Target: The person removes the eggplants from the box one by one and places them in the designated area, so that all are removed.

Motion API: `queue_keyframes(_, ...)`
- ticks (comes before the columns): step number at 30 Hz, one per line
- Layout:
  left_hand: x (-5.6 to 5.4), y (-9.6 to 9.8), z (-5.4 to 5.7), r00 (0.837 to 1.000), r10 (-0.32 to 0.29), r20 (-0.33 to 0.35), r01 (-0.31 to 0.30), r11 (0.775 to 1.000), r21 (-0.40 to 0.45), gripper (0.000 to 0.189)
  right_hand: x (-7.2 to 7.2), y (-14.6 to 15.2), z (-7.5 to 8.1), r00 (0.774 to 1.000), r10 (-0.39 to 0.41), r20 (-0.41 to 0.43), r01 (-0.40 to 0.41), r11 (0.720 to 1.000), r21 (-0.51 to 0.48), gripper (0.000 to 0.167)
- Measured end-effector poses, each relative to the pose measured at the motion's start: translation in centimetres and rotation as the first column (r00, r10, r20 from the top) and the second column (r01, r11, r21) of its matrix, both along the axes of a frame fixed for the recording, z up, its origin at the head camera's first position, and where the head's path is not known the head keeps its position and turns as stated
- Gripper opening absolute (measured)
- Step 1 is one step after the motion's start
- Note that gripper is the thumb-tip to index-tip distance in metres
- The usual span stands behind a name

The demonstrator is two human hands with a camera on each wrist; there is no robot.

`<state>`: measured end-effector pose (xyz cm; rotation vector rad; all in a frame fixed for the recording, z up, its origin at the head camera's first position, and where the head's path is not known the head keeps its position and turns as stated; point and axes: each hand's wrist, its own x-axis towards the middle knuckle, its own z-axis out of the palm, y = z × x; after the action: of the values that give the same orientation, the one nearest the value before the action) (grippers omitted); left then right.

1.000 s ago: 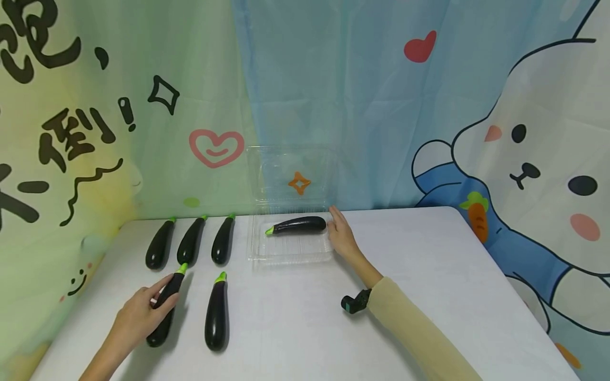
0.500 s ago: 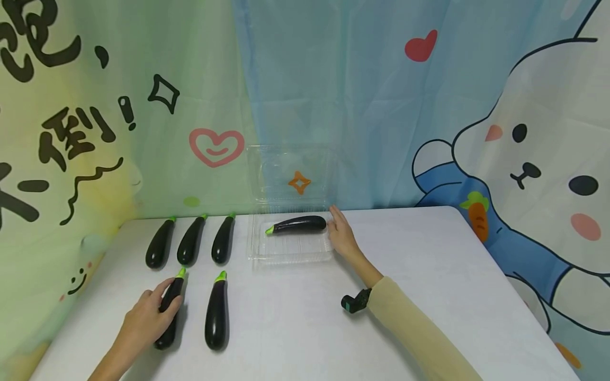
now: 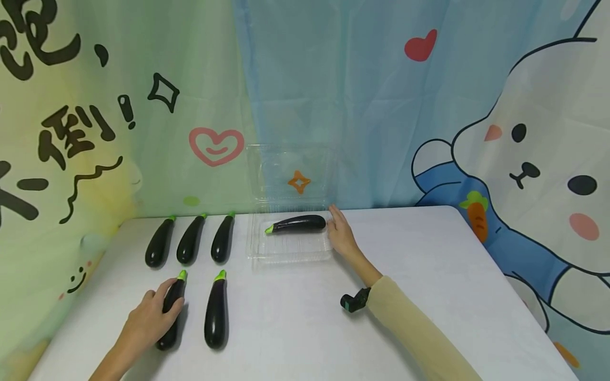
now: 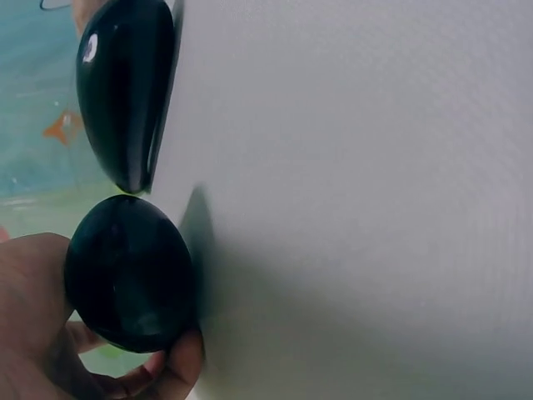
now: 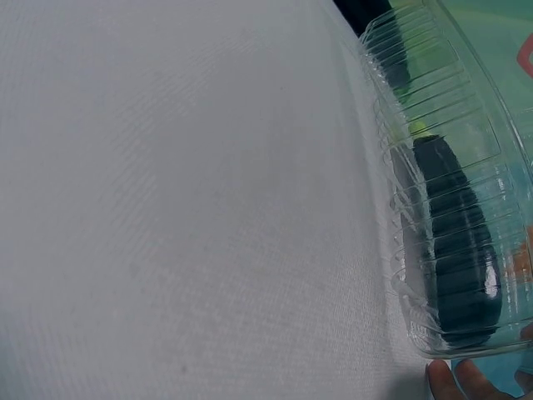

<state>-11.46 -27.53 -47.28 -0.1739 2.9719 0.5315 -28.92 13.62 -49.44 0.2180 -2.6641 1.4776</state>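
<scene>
My left hand (image 3: 146, 320) holds a dark eggplant (image 3: 168, 337) with a green stem, thumb on one side and fingers on the other. In the left wrist view its rounded end (image 4: 129, 271) faces the camera, close to the table. Just right of it lies another eggplant (image 3: 216, 315). My right hand (image 3: 341, 233) rests its extended fingers against the right side of a clear plastic clamshell box (image 3: 290, 258). Inside the box one eggplant (image 3: 300, 223) lies sideways, stem to the left; the right wrist view shows it through the ribbed wall (image 5: 433, 83).
Behind my left hand, a row of three eggplants (image 3: 189, 241) lies on the white table (image 3: 295, 323). The box's raised lid (image 3: 271, 164) stands open against the printed curtain (image 3: 371, 116). A black wrist camera (image 3: 355, 300) sits at my right cuff.
My left hand has shifted slightly right and nearer with its eggplant, which has drawn away from the back row and come down toward the table. The right hand stays put.
</scene>
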Motion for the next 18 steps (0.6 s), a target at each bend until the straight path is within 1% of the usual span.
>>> queue_keyframes(6,-0.08,-0.01,0.00,1.000,0.011,0.011,-0.011,1.000,0.016,0.060,0.01,0.01,-0.03,1.000,0.002,-0.012,-0.002,1.000,0.001,0.049)
queue_keyframes(11,0.06,0.16,-0.23,0.999,0.026,0.018,-0.026,1.000,0.004,0.066,0.07,-0.05,-0.03,1.000,-0.003,-0.012,0.003,1.000,-0.003,0.049)
queue_keyframes(14,0.24,0.34,-0.34,0.999,0.046,0.009,-0.046,0.999,0.003,0.063,0.10,-0.06,0.01,1.000,-0.006,-0.008,0.006,1.000,-0.004,0.049)
queue_keyframes(18,0.29,0.56,-0.39,0.998,0.067,0.008,-0.068,0.997,0.030,0.058,-0.02,-0.02,-0.02,1.000,-0.006,-0.007,0.006,1.000,-0.008,0.050)
